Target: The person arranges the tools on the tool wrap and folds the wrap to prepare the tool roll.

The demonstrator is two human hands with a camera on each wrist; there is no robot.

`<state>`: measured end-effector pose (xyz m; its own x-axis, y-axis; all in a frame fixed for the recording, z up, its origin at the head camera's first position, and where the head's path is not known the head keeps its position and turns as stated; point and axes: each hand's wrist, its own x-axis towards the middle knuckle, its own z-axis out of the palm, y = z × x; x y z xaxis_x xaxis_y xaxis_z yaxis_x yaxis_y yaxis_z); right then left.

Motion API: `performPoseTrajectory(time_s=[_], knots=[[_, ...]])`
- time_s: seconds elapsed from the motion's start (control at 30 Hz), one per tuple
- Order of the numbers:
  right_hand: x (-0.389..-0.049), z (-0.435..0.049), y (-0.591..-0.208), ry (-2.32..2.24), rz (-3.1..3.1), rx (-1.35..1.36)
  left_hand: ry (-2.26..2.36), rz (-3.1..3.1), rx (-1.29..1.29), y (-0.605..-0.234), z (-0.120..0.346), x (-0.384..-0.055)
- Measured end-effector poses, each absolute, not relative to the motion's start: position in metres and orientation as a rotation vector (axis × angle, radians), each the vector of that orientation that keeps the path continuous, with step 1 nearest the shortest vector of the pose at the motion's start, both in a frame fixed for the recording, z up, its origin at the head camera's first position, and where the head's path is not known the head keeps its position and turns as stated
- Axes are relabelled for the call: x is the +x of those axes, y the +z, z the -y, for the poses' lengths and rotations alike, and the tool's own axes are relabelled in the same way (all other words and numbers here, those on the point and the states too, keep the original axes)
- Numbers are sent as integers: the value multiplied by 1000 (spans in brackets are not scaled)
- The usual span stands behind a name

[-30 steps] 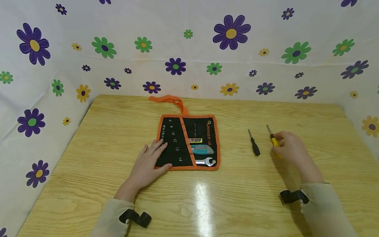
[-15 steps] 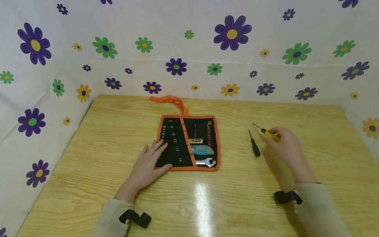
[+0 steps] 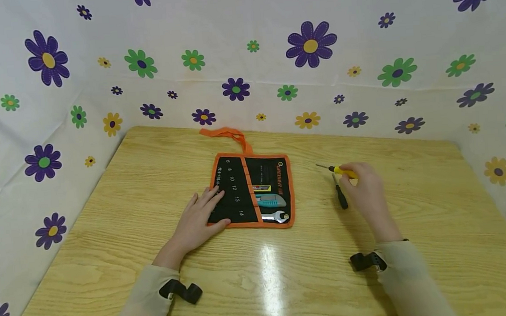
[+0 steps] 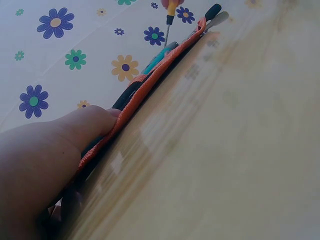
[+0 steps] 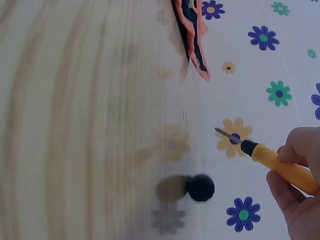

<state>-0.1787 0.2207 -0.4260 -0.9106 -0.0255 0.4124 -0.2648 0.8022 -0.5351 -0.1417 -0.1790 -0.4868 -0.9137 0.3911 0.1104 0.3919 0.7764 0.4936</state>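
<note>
A yellow-handled screwdriver [image 3: 346, 172] is pinched in my right hand [image 3: 365, 189], its shaft pointing left toward the tool pouch. In the right wrist view the screwdriver [image 5: 280, 165] shows a black collar and a bare metal tip, raised above the table. Just left of that hand, a black screwdriver [image 3: 341, 197] lies on the wood. My left hand [image 3: 197, 215] rests spread over the left part of the black tool pouch [image 3: 269, 169] with orange trim. Tucked in the pouch's pockets are a teal utility knife [image 3: 270, 200], a wrench [image 3: 276, 216] and a small yellow packet [image 3: 261, 188].
An orange tie strap [image 3: 229, 132] trails from the pouch's far edge. The wooden table [image 3: 147, 160] meets a flower-printed cloth [image 3: 270, 29] at the back and sides. Each sleeve has a black strap at the wrist.
My right hand has lifted the yellow screwdriver from the right, carried it left over the black one, and swung its tip to point left. My left hand has stayed put.
</note>
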Motion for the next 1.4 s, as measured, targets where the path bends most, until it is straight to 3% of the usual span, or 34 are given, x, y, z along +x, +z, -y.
performPoseTrajectory(time_s=[0.67, 1.4], knots=[[-187, -160, -428, 1098, 2535, 511, -825, 2966, -647, -483, 179, -140], [-214, -133, -439, 1429, 2739, 627, -822, 2963, -651, -485, 179, -141]])
